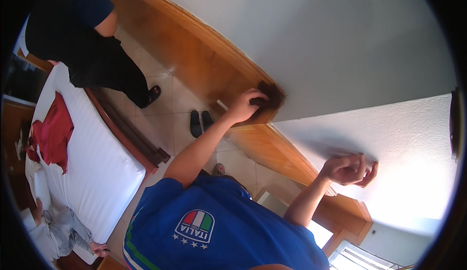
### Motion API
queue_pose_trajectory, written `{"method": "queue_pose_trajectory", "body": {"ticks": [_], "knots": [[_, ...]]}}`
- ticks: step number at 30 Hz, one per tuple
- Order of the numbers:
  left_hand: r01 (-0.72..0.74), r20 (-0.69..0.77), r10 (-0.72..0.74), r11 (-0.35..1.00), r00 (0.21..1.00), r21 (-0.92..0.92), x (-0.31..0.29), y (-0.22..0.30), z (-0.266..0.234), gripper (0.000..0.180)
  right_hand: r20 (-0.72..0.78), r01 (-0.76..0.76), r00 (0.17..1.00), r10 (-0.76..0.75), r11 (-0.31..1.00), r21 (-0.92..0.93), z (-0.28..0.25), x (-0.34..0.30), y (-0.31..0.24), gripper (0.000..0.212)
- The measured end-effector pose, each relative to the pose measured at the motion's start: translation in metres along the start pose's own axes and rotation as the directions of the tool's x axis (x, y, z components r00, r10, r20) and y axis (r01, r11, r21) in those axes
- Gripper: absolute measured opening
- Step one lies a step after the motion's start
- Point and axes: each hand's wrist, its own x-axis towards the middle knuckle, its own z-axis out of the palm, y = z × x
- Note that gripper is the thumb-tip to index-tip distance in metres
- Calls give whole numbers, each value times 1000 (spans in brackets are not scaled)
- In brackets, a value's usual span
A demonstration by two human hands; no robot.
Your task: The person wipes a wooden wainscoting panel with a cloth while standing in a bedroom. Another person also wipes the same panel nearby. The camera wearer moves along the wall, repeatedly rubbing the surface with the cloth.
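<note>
My left hand (245, 107) is closed on a dark brown cloth (273, 95), bunched against the corner of the wooden wall panelling (194, 61), close under its upper trim. Part of the cloth is hidden behind my fingers. To the right, my right hand (349, 170) is held up by the white wall (331, 136), its fingers loosely curled and apart with nothing seen in them. Whether its fingertips touch the wall I cannot tell. A shadow of the hand falls on the wall beside it.
A bed with a white sheet (102, 163) stands at left, a red cloth (53, 131) on it. One person in dark clothes (73, 41) stands beyond; another, in light clothes (63, 226), is at lower left. Black slippers (196, 124) lie on the tiled floor (172, 95).
</note>
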Motion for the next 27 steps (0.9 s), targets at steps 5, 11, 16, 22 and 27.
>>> {"method": "queue_pose_trajectory", "body": {"ticks": [5,11,16,22,27], "knots": [[54,-227,-178,883,957,-467,-8,-29,-34,32,6,68,998,-68,997,-22,-1,6,-1,17],[-214,-659,-324,770,679,-601,14,-14,-104,45,9,13,1000,-13,1000,-1,-2,2,0,19],[-208,-754,-236,873,613,-442,35,9,-103,44,42,10,999,-6,997,-79,-2,1,-4,17],[-146,-684,-91,948,724,-281,41,-37,-84,46,42,34,999,-29,990,-133,0,1,-3,17],[-124,-576,-75,946,814,-299,29,-33,-96,48,47,56,998,-48,978,-203,0,0,-1,18]]}}
